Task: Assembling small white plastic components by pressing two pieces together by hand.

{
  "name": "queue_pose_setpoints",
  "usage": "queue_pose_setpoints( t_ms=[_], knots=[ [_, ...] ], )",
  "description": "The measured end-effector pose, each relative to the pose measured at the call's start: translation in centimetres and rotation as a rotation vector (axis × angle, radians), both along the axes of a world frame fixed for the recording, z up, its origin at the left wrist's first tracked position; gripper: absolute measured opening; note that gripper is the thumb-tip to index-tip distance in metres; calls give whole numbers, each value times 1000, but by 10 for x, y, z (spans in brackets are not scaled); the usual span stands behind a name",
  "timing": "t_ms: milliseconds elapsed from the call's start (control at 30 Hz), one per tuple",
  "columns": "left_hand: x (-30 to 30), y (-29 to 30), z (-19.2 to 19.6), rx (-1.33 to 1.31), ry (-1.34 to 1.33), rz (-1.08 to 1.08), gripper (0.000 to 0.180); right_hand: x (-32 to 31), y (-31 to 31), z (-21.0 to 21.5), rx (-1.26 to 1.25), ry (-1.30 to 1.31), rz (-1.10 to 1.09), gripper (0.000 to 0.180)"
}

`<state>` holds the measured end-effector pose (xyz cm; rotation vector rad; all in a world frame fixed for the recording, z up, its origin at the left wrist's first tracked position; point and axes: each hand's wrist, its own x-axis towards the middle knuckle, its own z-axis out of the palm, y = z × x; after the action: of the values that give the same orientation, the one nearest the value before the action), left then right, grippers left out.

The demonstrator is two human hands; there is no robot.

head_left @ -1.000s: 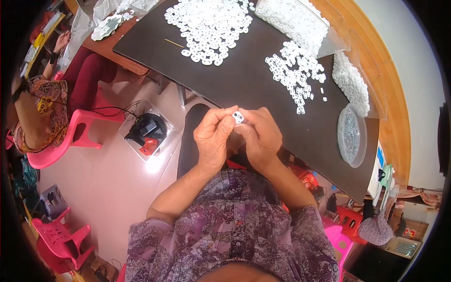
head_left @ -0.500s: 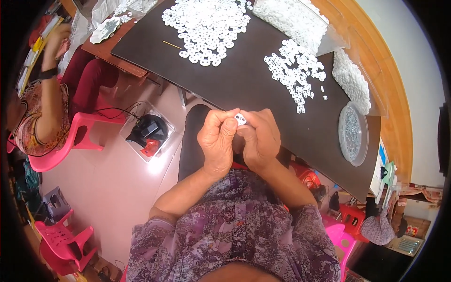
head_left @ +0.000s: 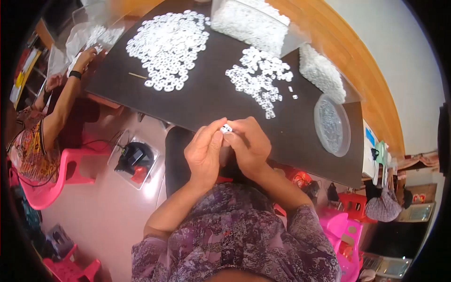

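Between my two hands is a small white plastic piece (head_left: pixel 226 128) with dark openings. My left hand (head_left: pixel 203 152) pinches it from the left with thumb and forefinger. From the other side, my right hand (head_left: pixel 251 143) grips it with thumb and bent fingers. Both are closed, held in front of my body near the dark table's edge. Beyond them lies a loose pile of small white pieces (head_left: pixel 260 75). A larger heap of rounded white pieces (head_left: pixel 169 42) spreads over the table farther left.
A clear bin of white parts (head_left: pixel 251 26) stands at the back, with another white heap (head_left: pixel 322 73) beside it. A round clear tub (head_left: pixel 331 124) of small parts sits right on the dark table (head_left: pixel 300 141). At far left, a co-worker's hand (head_left: pixel 84 58) reaches into white pieces.
The view has shifted, so the table's contents appear farther left. My hands still hold the white piece together, its angle slightly changed. The co-worker's raised hand has come down to the white pieces.
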<state>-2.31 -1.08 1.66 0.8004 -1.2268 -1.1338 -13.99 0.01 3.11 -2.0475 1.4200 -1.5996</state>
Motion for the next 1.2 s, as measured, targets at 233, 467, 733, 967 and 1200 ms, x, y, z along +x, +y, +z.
queue_pose_setpoints(
  t_ms=[233, 467, 733, 967, 1200],
  knots=[
    [-5, -27, -5, -36, -226, -40, 19, -106, -19, 65, 13, 95, -498, 9],
    [-28, -90, -4, -523, -656, 142, 16, -266, -96, 145, -149, 467, -887, 18],
    [-62, -126, -20, -671, -1002, 105, 3, -338, -147, 124, 2, 777, -1058, 14],
    [-74, -130, -9, -655, -1019, 71, 5, -350, -154, 104, 98, 972, -887, 14],
    [-63, -128, -19, -732, -982, 83, 9, -340, -146, 104, 49, 750, -877, 10]
  ],
)
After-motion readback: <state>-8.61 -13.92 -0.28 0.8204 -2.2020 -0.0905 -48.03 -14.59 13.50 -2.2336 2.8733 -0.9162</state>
